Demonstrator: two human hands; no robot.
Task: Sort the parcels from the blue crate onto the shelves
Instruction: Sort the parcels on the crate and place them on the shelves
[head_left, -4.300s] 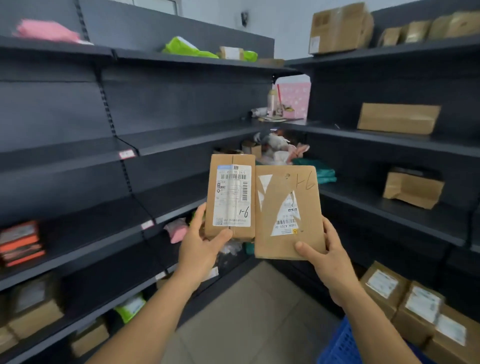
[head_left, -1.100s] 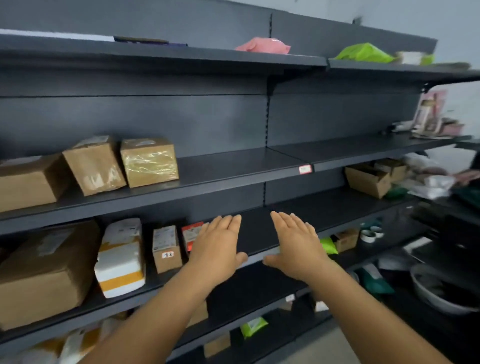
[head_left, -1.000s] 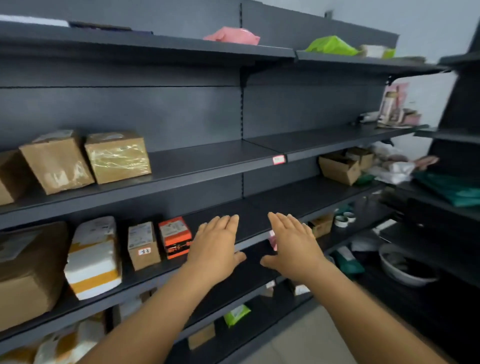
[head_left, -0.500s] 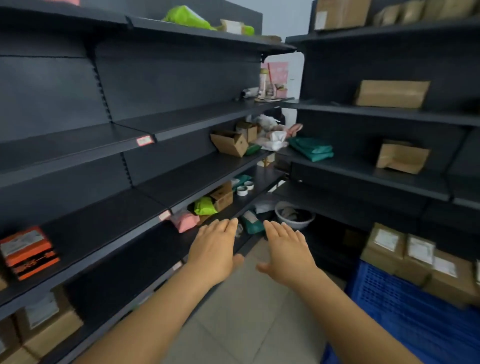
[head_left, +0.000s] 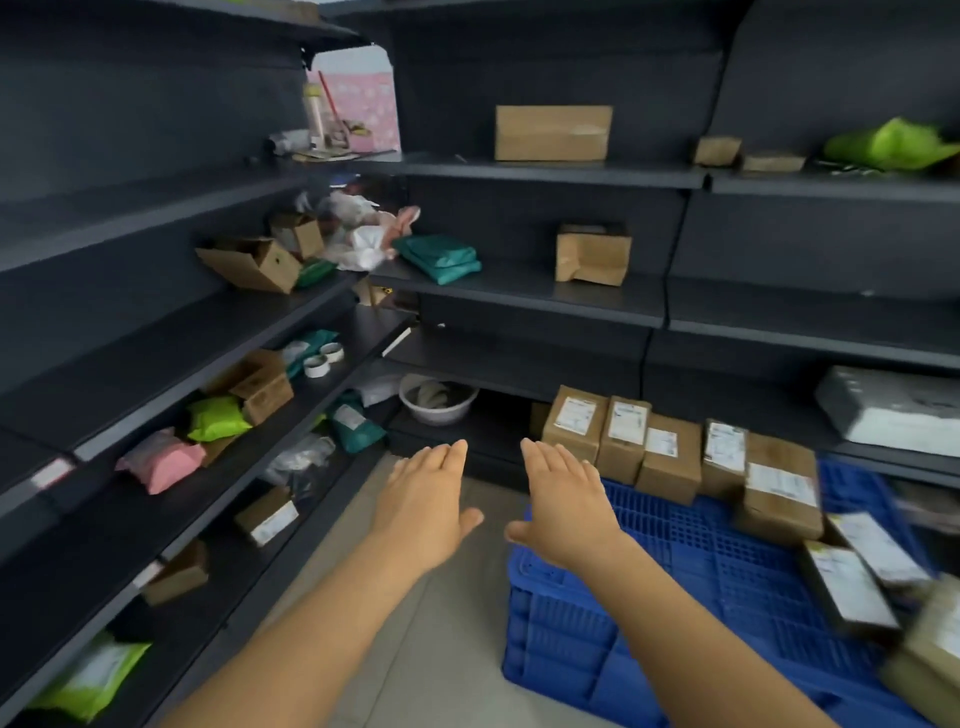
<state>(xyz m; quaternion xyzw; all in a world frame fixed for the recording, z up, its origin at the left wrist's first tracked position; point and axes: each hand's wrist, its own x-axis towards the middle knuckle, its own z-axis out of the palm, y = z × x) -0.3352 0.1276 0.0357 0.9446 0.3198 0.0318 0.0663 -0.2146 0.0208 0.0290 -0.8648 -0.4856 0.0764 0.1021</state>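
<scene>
The blue crate (head_left: 566, 618) stands on the floor at the lower right. Several brown cardboard parcels (head_left: 670, 457) with white labels stand in a row along its far side, and more labelled parcels (head_left: 852, 584) lie at its right end. My left hand (head_left: 423, 506) is held out flat, palm down, over the floor just left of the crate, holding nothing. My right hand (head_left: 566, 501) is stretched flat, palm down, above the crate's near left corner, also holding nothing. Dark shelves (head_left: 524, 293) line the left and the back walls.
The left shelves hold a pink bag (head_left: 163, 465), a green bag (head_left: 215, 418), small boxes and tape rolls (head_left: 322, 359). On the back shelves are a long brown box (head_left: 553, 132), a green folded packet (head_left: 441, 255) and a white bowl (head_left: 437, 399). A strip of grey floor (head_left: 415, 649) runs between shelves and crate.
Earlier I held two parcels; my hands have since been flat and holding nothing. Over the last second the view swung right and down from the left shelves to the blue crate.
</scene>
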